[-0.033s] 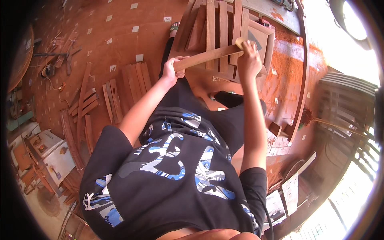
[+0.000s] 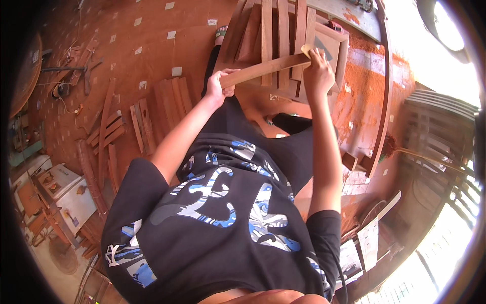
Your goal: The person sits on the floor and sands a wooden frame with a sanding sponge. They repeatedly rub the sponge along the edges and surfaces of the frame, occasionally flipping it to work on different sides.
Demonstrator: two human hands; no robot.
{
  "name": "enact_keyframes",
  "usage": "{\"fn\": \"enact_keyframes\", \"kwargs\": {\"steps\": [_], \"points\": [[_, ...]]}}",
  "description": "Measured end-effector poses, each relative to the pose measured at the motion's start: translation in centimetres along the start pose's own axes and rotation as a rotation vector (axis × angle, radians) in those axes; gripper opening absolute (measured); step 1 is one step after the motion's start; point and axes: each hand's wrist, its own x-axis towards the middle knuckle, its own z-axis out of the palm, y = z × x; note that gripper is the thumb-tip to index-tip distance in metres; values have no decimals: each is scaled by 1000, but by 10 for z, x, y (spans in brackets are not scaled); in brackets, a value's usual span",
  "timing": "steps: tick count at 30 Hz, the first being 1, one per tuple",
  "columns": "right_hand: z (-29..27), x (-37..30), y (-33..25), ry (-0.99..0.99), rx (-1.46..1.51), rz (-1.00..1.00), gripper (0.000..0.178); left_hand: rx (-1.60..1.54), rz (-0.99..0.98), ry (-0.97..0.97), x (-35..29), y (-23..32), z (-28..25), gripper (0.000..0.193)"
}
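A long, flat wooden strip [image 2: 263, 70] slants across in front of me, its right end higher. My left hand [image 2: 218, 87] grips the strip's left end, with the thumb on top and fingers wrapped beneath. At the far right end my right hand [image 2: 319, 73] pinches a small tan sheet, which looks like sandpaper [image 2: 307, 50], against the wood. Its fingers cover part of the sheet. Under and beyond the strip stands a wooden workpiece or stand [image 2: 238, 61] with several upright-looking slats [image 2: 283, 35] lying across it.
Cut boards [image 2: 172, 96] lie on the dusty tiled floor to the left. A red tool [image 2: 334, 25] and a dark grey sheet [image 2: 323, 48] rest on the stand. Orange sawdust [image 2: 372, 86] covers the floor at right, beside a long wooden rail [image 2: 387, 101] and a broom [image 2: 390, 147].
My right hand and the tan sheet have shifted slightly to the right at the strip's end. My left hand keeps its grip almost unmoved.
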Motion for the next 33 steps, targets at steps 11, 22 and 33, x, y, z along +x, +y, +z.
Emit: {"fn": "enact_keyframes", "kwargs": {"steps": [11,22,33], "points": [[-9,-37,-81,-132,267,-306,37,22,14,12,10,5,-3,47],[-1,-4,-23,-261,-160,63,47,25,56,-9,10,6,-11,47],[-33,-27,-87,-346,346,-20,43,241,88,327,2,9,1,50]]}}
